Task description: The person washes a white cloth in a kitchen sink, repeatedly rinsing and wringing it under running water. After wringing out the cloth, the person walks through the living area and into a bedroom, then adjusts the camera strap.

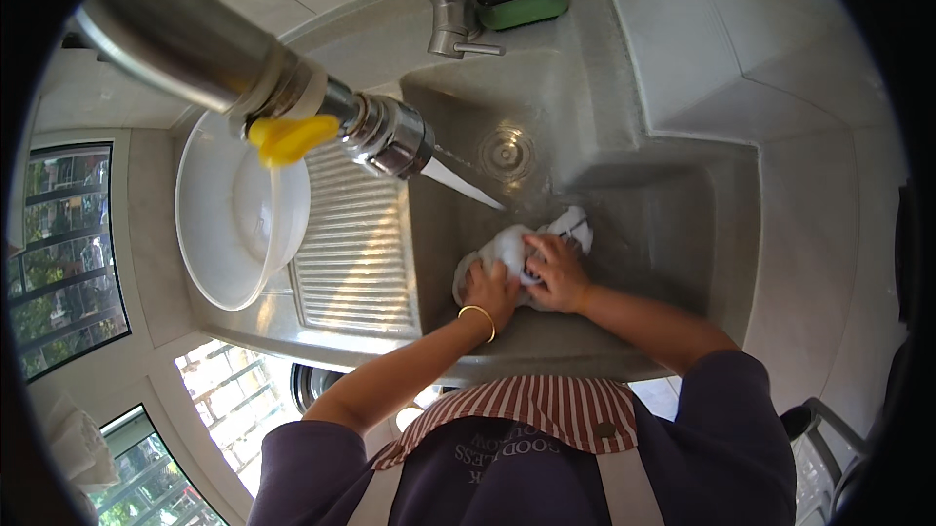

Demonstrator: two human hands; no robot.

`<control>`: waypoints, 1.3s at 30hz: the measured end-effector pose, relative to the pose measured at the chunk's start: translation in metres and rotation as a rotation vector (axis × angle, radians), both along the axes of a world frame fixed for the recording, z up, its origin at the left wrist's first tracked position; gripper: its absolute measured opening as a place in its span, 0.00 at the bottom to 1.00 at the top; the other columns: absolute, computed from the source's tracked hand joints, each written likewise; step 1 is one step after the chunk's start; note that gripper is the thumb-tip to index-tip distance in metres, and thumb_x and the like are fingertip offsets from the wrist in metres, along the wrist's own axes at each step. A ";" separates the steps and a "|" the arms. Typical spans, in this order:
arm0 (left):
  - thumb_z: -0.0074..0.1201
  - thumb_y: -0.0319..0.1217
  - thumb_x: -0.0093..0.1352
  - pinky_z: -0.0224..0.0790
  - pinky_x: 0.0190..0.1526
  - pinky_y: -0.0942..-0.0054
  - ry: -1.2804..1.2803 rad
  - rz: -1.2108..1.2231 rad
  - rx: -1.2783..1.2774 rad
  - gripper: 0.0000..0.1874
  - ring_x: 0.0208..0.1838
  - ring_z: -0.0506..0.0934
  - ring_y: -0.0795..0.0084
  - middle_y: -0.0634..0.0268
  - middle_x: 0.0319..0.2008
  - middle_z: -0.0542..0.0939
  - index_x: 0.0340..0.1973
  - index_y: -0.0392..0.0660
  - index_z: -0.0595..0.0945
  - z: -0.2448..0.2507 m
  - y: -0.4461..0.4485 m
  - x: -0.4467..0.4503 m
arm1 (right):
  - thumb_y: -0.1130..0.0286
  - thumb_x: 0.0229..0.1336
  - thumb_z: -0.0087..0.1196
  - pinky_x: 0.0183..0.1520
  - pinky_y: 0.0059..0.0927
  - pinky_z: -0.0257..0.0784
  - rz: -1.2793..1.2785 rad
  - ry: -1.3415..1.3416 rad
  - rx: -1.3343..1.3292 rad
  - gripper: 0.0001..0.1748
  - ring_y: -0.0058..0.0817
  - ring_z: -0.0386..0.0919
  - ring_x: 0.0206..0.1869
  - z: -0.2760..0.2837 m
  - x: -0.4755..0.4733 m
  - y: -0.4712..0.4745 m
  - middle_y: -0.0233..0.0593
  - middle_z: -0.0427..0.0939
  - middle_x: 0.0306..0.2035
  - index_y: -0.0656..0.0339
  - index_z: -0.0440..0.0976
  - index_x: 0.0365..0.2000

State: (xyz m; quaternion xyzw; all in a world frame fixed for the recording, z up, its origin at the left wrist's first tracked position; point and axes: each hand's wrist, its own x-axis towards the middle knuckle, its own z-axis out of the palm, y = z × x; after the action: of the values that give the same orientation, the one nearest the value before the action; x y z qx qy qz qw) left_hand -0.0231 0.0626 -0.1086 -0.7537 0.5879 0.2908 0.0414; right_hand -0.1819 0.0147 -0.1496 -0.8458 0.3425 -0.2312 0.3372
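Observation:
A wet white cloth with dark markings (509, 248) lies bunched on the floor of a grey stone sink (643, 233), towards its front wall. My left hand (494, 292), with a gold bangle at the wrist, grips the near left part of the bundle. My right hand (559, 271) is on its right part, fingers curled into the fabric. Water (464, 186) runs from the metal faucet nozzle (398, 142) and falls just beyond the cloth. Behind the stream sits the round metal drain (506, 152). Parts of the cloth are hidden under both hands.
Left of the basin is a ribbed washboard (355, 255), with a translucent plastic tub (245, 211) beside it. A yellow valve handle (292, 140) sits on the near faucet. At the back stand a second faucet (448, 14) and a green and black scrub brush (523, 3).

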 end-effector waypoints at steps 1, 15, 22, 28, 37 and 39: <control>0.45 0.39 0.65 0.61 0.50 0.52 -0.139 -0.075 0.063 0.19 0.50 0.67 0.41 0.39 0.52 0.63 0.48 0.46 0.66 -0.003 0.002 -0.004 | 0.65 0.37 0.57 0.46 0.48 0.62 0.076 0.037 -0.013 0.14 0.43 0.62 0.50 -0.004 0.002 0.000 0.40 0.62 0.53 0.57 0.72 0.29; 0.40 0.43 0.66 0.60 0.52 0.54 0.226 0.111 0.115 0.20 0.49 0.69 0.47 0.50 0.51 0.68 0.45 0.42 0.72 -0.055 -0.076 0.026 | 0.52 0.50 0.50 0.45 0.42 0.65 -0.459 -0.099 0.458 0.20 0.41 0.69 0.45 -0.001 0.054 -0.054 0.40 0.71 0.36 0.57 0.71 0.37; 0.48 0.40 0.62 0.54 0.56 0.47 -0.263 -0.018 0.191 0.27 0.61 0.58 0.49 0.51 0.56 0.61 0.55 0.49 0.63 -0.058 -0.013 -0.017 | 0.59 0.49 0.50 0.37 0.47 0.65 -0.205 0.289 -0.017 0.12 0.41 0.71 0.38 -0.021 0.042 -0.005 0.39 0.73 0.33 0.53 0.73 0.31; 0.50 0.39 0.62 0.63 0.51 0.54 0.033 0.220 0.126 0.26 0.54 0.69 0.51 0.47 0.50 0.70 0.54 0.46 0.65 -0.081 -0.082 0.014 | 0.61 0.48 0.47 0.37 0.43 0.70 -0.466 0.574 0.433 0.14 0.41 0.75 0.37 -0.043 0.090 -0.087 0.46 0.77 0.32 0.56 0.74 0.34; 0.45 0.41 0.63 0.51 0.55 0.41 -0.020 0.012 0.117 0.23 0.64 0.53 0.48 0.52 0.62 0.53 0.53 0.51 0.65 -0.031 -0.006 -0.004 | 0.61 0.44 0.54 0.44 0.42 0.65 -0.136 0.266 0.076 0.19 0.43 0.67 0.46 0.006 0.024 -0.006 0.47 0.66 0.46 0.49 0.73 0.40; 0.46 0.42 0.63 0.49 0.55 0.39 -0.215 -0.089 0.152 0.25 0.65 0.48 0.50 0.54 0.64 0.48 0.55 0.55 0.64 -0.038 0.001 -0.020 | 0.59 0.44 0.54 0.41 0.43 0.66 -0.117 0.299 -0.102 0.17 0.41 0.70 0.43 -0.011 0.023 -0.005 0.46 0.69 0.42 0.48 0.73 0.38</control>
State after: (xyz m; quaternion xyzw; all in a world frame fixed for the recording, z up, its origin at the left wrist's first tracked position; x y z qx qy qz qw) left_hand -0.0426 0.0638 -0.1468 -0.7485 0.5890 0.2501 0.1741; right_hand -0.1586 0.0102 -0.1605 -0.8654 0.4256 -0.1391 0.2249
